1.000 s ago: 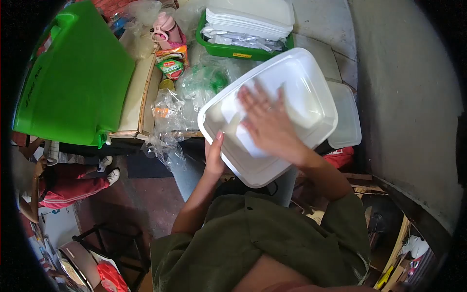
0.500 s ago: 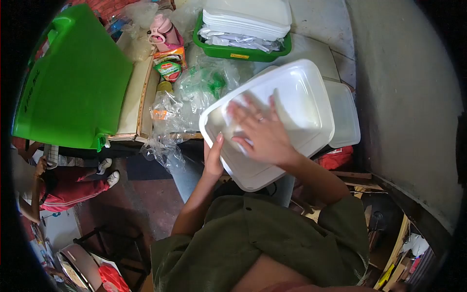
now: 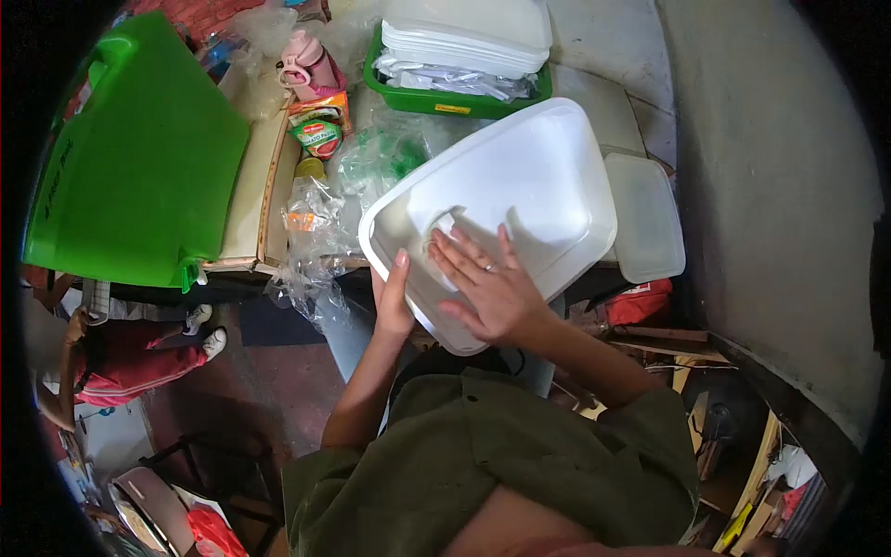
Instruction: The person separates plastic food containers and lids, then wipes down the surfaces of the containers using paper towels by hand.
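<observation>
A deep white plastic tub is tilted in front of my body, its inside facing me. My left hand grips the rim on the near left side, thumb over the edge and fingers hidden beneath. Inside the tub is my right hand, fingers stretched out and holding a small white cloth against the inner wall. Most of the cloth is covered by the fingers, and whether it is fabric or tissue I cannot tell. To the right of the tub lies a translucent lid.
A green basin holds stacked white lids and plastic-wrapped items. Clear plastic bags, a tomato paste pouch and a pink bottle sit left of it. A large green container stands farther left. Another person's leg shows lower left.
The tub has shifted slightly left and tilted more steeply. My right hand has slid down and toward me along the inside with the cloth. The left hand keeps its hold.
</observation>
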`<state>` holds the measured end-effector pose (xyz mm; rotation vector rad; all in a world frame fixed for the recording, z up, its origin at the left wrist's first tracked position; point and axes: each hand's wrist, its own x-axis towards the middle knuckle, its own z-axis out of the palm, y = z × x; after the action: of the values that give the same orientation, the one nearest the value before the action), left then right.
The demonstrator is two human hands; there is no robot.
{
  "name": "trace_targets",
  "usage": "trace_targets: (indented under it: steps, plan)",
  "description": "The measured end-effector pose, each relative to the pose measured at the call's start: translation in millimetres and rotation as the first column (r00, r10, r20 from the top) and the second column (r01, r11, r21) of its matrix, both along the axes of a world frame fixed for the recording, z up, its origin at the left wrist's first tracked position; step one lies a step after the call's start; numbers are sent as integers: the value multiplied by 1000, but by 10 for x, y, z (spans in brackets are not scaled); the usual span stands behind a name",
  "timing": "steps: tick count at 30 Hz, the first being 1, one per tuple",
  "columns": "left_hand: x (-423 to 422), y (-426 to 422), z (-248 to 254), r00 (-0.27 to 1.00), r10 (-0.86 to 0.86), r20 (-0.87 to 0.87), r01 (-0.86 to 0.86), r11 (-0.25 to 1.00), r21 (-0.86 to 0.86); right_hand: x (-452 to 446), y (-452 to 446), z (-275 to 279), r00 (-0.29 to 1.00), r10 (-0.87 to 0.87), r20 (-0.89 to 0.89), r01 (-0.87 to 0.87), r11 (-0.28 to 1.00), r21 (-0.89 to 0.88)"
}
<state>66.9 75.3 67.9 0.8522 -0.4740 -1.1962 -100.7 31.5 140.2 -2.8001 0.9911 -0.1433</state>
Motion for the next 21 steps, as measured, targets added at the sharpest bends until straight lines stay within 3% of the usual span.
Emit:
trace_targets:
  steps: [2, 4, 5, 7, 9, 11, 14, 16, 18, 19, 20, 21]
  plan:
    - [10, 34, 46, 998, 5, 58, -5, 1000, 4, -92, -88, 5, 996, 64, -64, -66, 997, -27]
    - [45, 64, 94, 1000, 14, -3, -14, 999, 36, -287, -465, -20, 957, -289, -30, 273, 929, -249]
    - [58, 83, 59, 1000, -2, -20, 2, 1000, 14, -329, -531, -56, 956, -291, -30, 274, 928, -253]
    - [17, 58, -50, 999, 3, -44, -2, 1000, 7, -401, -609, -111, 889, -442, 116, 457, 850, -262]
    - [-34, 33, -86, 998, 9, -65, -9, 1000, 7, -96, -272, -49, 949, -298, 106, 303, 953, -33]
    - [-78, -46, -72, 998, 49, -50, -51, 998, -36, 150, 152, 27, 997, -17, 76, 10, 995, 95]
    - [-20, 14, -70, 993, -3, -115, -3, 998, -58, 95, 93, 59, 991, 91, 98, -89, 996, -23]
    - [7, 72, 2, 997, 47, -54, -48, 999, -10, -40, -76, 139, 995, -91, 46, 92, 996, -21]
    - [92, 113, -55, 995, 83, -50, -84, 996, -18, -290, -364, 132, 946, -325, -2, 319, 928, -194]
    - [78, 142, -25, 989, 136, 58, -136, 991, -12, -423, -474, 95, 910, -413, 27, 406, 879, -249]
    - [73, 162, -42, 990, 133, 53, -132, 991, -8, -490, -511, 91, 866, -496, 60, 490, 819, -297]
    - [73, 163, -38, 990, 130, 45, -130, 991, -4, -514, -510, 88, 863, -503, 35, 491, 821, -291]
